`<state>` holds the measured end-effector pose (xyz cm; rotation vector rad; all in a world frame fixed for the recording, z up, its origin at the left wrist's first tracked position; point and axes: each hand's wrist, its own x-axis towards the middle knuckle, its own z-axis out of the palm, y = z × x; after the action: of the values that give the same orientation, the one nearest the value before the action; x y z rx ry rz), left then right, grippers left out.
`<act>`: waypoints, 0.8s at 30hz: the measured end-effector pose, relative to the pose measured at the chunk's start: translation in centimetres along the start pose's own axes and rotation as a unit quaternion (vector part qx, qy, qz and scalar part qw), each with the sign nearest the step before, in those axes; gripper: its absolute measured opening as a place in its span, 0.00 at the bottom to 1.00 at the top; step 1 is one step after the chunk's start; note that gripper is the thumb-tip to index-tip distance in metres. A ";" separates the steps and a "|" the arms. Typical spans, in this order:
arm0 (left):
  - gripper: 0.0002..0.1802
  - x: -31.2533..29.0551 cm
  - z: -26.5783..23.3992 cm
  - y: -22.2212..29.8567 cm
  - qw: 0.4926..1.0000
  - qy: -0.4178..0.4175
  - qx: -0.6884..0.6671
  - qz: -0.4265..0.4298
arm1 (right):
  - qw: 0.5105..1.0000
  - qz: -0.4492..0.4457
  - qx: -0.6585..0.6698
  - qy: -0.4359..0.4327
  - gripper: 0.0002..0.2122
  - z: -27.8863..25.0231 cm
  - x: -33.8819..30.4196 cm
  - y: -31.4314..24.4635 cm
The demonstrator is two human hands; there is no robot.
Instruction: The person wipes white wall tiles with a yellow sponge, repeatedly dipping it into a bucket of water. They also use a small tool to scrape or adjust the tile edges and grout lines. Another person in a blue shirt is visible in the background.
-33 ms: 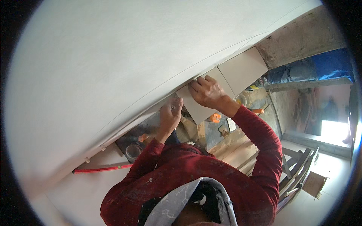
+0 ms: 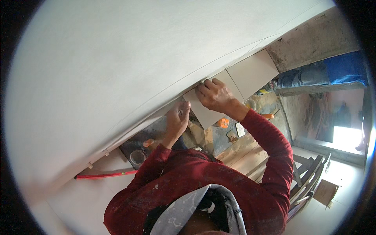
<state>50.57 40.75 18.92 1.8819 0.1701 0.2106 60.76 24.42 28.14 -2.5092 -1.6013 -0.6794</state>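
Note:
A pale tile (image 2: 207, 117) sits against the large white wall (image 2: 117, 58), with a second pale tile (image 2: 254, 74) joined to it on the right. My right hand (image 2: 214, 95) rests over the first tile's wall edge, its fingers curled together at the joint. Whatever they pinch is too small to make out. Beside that tile's left corner is my left hand (image 2: 178, 119), its thumb raised and its other fingers curled towards the wall. What lies inside the left hand is hidden.
Below the tiles are an orange box (image 2: 223, 123) and a round container (image 2: 250, 104). Another round container (image 2: 138, 157) and a red spirit level (image 2: 105, 176) lie left. Blue and grey cloth (image 2: 313, 74) fills a right-hand ledge. Wooden pieces (image 2: 307, 184) and a cardboard box (image 2: 326, 192) stand lower right.

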 end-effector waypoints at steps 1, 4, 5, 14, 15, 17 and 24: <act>0.21 -0.2 0.2 0.3 1.000 0.009 -0.001 -0.003 | 1.000 -0.009 0.002 -0.010 0.09 0.1 0.0 0.1; 0.21 -0.1 0.3 0.6 1.000 0.018 0.001 0.019 | 0.999 -0.031 0.001 -0.025 0.09 0.9 0.0 0.3; 0.22 0.0 0.3 0.6 1.000 0.001 0.012 0.006 | 0.999 -0.035 -0.003 -0.022 0.08 1.2 0.0 0.4; 0.22 0.9 1.0 -0.1 0.999 0.000 0.033 0.023 | 0.997 -0.027 -0.018 -0.065 0.05 2.1 0.2 0.0; 0.20 0.9 1.0 -0.2 0.999 0.003 0.035 0.028 | 0.996 -0.020 -0.021 -0.086 0.05 2.1 0.3 -0.1; 0.17 0.9 1.0 -0.3 0.998 0.003 0.051 0.027 | 0.998 -0.017 -0.021 -0.063 0.05 1.9 0.5 -0.5; 0.18 0.5 1.3 -1.1 0.991 0.037 0.089 0.092 | 0.989 -0.090 -0.098 -0.064 0.06 1.5 1.2 -1.3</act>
<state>51.34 40.02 17.46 2.0707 0.0667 0.4018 60.47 26.45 27.04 -2.6133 -1.9127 -0.7441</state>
